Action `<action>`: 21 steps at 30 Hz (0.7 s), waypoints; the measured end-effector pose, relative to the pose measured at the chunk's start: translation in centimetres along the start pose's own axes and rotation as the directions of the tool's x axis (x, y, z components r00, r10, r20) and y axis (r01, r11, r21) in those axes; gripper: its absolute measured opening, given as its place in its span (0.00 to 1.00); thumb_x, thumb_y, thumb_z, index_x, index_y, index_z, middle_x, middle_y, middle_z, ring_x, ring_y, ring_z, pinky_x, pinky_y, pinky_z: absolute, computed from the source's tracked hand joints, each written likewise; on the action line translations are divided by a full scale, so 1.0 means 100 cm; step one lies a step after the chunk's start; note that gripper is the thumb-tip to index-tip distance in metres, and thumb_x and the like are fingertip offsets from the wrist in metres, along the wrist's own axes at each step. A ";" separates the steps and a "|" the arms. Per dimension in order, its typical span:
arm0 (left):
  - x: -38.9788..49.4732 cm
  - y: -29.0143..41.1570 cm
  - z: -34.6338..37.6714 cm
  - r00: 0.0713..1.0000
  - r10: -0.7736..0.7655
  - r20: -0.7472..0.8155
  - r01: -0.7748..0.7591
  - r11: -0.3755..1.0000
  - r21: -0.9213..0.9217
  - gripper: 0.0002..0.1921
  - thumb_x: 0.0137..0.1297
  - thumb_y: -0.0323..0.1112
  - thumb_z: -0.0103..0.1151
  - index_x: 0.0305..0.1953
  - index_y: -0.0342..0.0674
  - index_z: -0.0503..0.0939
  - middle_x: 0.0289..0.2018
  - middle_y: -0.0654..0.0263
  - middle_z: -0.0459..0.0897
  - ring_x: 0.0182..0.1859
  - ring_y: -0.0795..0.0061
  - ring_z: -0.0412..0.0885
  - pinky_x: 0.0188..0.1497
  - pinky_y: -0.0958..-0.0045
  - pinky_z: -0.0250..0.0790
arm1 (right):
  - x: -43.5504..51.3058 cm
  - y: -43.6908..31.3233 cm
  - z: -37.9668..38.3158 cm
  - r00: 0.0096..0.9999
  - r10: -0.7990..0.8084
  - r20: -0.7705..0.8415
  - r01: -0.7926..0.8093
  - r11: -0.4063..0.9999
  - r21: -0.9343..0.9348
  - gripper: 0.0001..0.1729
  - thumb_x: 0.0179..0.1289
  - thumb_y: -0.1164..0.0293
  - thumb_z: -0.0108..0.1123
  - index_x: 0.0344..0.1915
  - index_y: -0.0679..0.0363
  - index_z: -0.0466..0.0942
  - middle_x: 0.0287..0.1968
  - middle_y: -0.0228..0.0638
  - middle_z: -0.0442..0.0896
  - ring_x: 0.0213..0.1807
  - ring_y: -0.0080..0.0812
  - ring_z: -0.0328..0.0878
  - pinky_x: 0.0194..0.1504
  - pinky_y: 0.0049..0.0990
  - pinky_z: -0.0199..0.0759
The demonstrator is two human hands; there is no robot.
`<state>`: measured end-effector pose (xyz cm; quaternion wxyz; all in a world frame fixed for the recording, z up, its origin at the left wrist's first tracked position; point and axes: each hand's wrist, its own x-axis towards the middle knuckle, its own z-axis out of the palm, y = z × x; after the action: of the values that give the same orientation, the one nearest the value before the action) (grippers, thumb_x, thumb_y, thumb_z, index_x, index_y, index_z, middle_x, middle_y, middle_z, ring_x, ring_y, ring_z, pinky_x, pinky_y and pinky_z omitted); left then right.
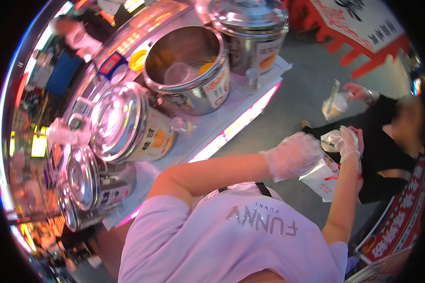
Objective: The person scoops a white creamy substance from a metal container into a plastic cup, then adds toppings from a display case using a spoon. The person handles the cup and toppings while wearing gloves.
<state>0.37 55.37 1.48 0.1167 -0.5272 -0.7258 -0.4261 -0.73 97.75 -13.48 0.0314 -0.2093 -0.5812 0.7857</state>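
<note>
My left hand [294, 155], in a clear plastic glove, reaches across in front of me with its fingers curled. Its fingertips are hidden, so I cannot tell whether it grips anything. Just beyond it, my gloved right hand [349, 143] holds a small whitish plastic-wrapped item [331, 141] whose contents are unclear. Below and between my hands is a white paper bag [320, 184] with red print. A person in black [382, 141] stands facing me, very near my right hand. That person's raised hand is beside a clear cup [334, 107] with a straw.
On the counter [184, 141] to my left stand several steel drink barrels. One barrel [187, 70] is uncovered with a clear scoop or cup inside; another barrel [134, 123] is lidded. A lit strip edges the counter. A red-and-white sign table [364, 28] stands at the far right.
</note>
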 end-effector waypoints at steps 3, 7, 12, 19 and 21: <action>-0.098 0.000 -0.046 0.877 -0.424 0.228 0.395 0.904 0.163 0.03 0.63 0.32 0.63 0.37 0.43 0.81 0.34 0.60 0.80 0.39 0.57 0.80 0.39 0.54 0.75 | 0.008 0.018 0.051 0.910 -0.213 -0.356 0.057 0.914 -0.401 0.16 0.69 0.59 0.62 0.45 0.61 0.82 0.43 0.35 0.85 0.48 0.36 0.82 0.51 0.38 0.78; -0.225 0.030 -0.103 0.373 -0.924 -0.079 0.917 0.380 -0.120 0.11 0.67 0.39 0.69 0.35 0.37 0.81 0.29 0.54 0.82 0.30 0.52 0.79 0.36 0.58 0.74 | -0.008 0.021 0.176 0.697 -0.716 0.035 0.220 0.167 -0.961 0.21 0.66 0.66 0.69 0.56 0.61 0.80 0.51 0.38 0.86 0.54 0.42 0.83 0.57 0.37 0.77; -0.315 0.081 -0.140 -0.146 -0.857 -0.495 0.937 0.041 -0.348 0.21 0.72 0.39 0.68 0.21 0.35 0.78 0.15 0.66 0.73 0.21 0.77 0.67 0.26 0.67 0.64 | 0.016 -0.015 0.384 0.549 -0.664 0.507 0.799 0.240 -0.552 0.16 0.69 0.69 0.68 0.55 0.61 0.82 0.55 0.44 0.86 0.59 0.44 0.82 0.63 0.37 0.74; -0.347 0.087 -0.158 -0.266 -0.706 -0.657 0.855 0.142 -0.499 0.21 0.77 0.36 0.62 0.22 0.36 0.75 0.20 0.66 0.78 0.24 0.76 0.70 0.28 0.69 0.65 | 0.224 -0.128 0.568 0.240 -0.623 0.745 0.727 -0.393 -0.563 0.26 0.70 0.57 0.63 0.61 0.61 0.77 0.56 0.51 0.85 0.60 0.55 0.81 0.64 0.45 0.74; -0.343 0.080 -0.163 -0.266 -0.688 -0.675 0.883 0.108 -0.457 0.18 0.76 0.34 0.63 0.25 0.36 0.76 0.21 0.64 0.77 0.24 0.73 0.72 0.29 0.68 0.66 | 0.272 -0.137 0.585 0.270 -0.589 0.762 0.718 -0.404 -0.567 0.31 0.71 0.51 0.60 0.65 0.59 0.74 0.58 0.54 0.84 0.60 0.58 0.81 0.63 0.46 0.73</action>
<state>17.03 21.03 -5.85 0.1700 0.3669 -0.7744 -0.4865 -49.55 57.51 5.13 0.3355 0.2613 -0.9015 0.0803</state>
